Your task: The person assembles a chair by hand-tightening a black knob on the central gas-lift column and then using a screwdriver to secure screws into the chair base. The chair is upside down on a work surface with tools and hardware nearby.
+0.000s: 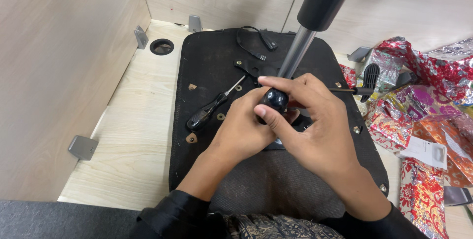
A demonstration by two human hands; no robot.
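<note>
Screwdriver handle (pixel 274 99), black and rounded, is sitting upright between our two hands near the middle of the upturned chair seat base (pixel 207 71); we are gripping it with the right hand (pixel 315 130), fingers curled over its top, while the left hand (pixel 246 130) is wrapping closed around it from below; its tip is hidden behind our fingers, so we cannot tell what it is engaging. We are judging that a fastener is being turned on the black metal plate (pixel 253 66) beside the gas-lift column (pixel 305 27); the next move is calling for steady downward pressure. A second screwdriver (pixel 209 109) is lying on the base just left; shiny wrapping paper (pixel 428 101) is piling up at the right.
</note>
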